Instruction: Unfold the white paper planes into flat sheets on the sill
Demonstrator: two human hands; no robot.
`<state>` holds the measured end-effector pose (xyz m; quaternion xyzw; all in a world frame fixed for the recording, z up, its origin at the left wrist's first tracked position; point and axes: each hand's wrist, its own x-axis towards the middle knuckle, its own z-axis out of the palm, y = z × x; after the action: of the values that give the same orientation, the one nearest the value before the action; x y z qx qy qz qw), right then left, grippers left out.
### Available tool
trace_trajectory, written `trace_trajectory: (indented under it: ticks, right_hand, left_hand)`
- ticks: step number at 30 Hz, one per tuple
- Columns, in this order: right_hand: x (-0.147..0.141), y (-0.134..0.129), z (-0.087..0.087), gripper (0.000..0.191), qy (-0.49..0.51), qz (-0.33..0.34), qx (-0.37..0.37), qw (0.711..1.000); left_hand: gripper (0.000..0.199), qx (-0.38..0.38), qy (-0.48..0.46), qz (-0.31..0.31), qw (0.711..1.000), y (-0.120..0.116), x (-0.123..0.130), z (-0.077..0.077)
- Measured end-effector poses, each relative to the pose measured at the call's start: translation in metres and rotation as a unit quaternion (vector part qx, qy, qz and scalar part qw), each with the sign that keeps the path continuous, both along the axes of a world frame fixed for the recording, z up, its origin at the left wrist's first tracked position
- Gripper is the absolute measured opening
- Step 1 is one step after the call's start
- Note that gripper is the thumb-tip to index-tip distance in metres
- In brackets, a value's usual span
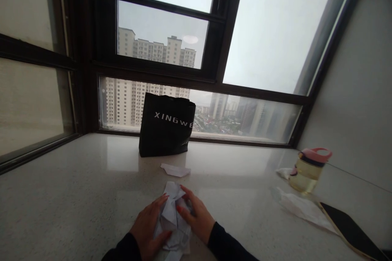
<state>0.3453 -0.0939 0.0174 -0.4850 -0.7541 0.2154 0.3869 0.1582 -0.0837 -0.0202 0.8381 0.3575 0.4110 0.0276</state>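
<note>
A bundle of crumpled and folded white paper lies on the pale speckled counter, low in the head view. My left hand presses on its left side, fingers along the edge and thumb across the near part. From the right, my right hand grips the same bundle with its thumb on top and fingers at the far side. The palms hide part of the paper. Just beyond the bundle is a separate folded strip of white paper, touched by neither hand.
A black bag with white lettering stands against the window. At the right are a drinking bottle with a pink lid, a crumpled tissue and a dark phone-like slab. A wall bounds the counter on the right.
</note>
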Motion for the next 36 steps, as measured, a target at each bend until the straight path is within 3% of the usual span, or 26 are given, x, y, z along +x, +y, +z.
trace_trajectory:
  ticks: [3, 6, 10, 14, 18, 23, 28, 31, 33, 36]
  right_hand:
    - [-0.008, -0.008, 0.007, 0.064, 0.091, 0.060, -0.050, 0.993]
    - [-0.013, -0.012, 0.009, 0.070, 0.148, 0.062, -0.063, 0.985]
    - [-0.012, -0.012, 0.011, 0.063, 0.177, 0.024, 0.055, 0.982]
    - [-0.008, -0.019, 0.022, 0.045, 0.119, -0.006, 0.181, 0.976]
    - [-0.010, -0.037, 0.031, 0.037, 0.031, 0.032, 0.210, 0.977]
    - [-0.012, -0.044, 0.035, 0.025, 0.062, 0.052, 0.221, 0.972]
    - [0.006, -0.002, 0.035, 0.026, 0.093, -0.039, 0.180, 0.979]
    - [0.017, 0.038, 0.033, 0.028, 0.017, -0.101, 0.130, 0.986]
    - [0.020, 0.063, 0.029, 0.021, -0.012, -0.112, 0.119, 0.986]
    - [0.017, 0.089, 0.019, 0.036, -0.039, -0.133, 0.093, 0.986]
  left_hand:
    - [0.061, -0.030, -0.018, -0.039, 0.999, -0.002, 0.001, 0.006]
    - [0.058, -0.051, -0.037, -0.073, 0.995, -0.005, 0.003, 0.014]
    - [0.053, -0.032, -0.055, -0.050, 0.997, -0.009, 0.006, 0.027]
    - [0.050, 0.047, -0.079, -0.006, 0.996, -0.009, 0.001, 0.037]
    - [0.048, 0.088, -0.138, 0.015, 0.986, -0.006, -0.011, 0.043]
    - [0.038, 0.069, -0.155, 0.060, 0.984, 0.000, -0.014, 0.043]
    - [0.037, 0.015, -0.033, 0.025, 0.999, 0.003, -0.007, 0.020]
    - [0.040, -0.020, 0.080, 0.009, 0.997, -0.002, -0.002, 0.008]
    - [0.045, -0.027, 0.104, 0.021, 0.994, -0.007, 0.001, 0.006]
    - [0.047, -0.025, 0.098, 0.027, 0.994, -0.011, 0.003, 0.010]
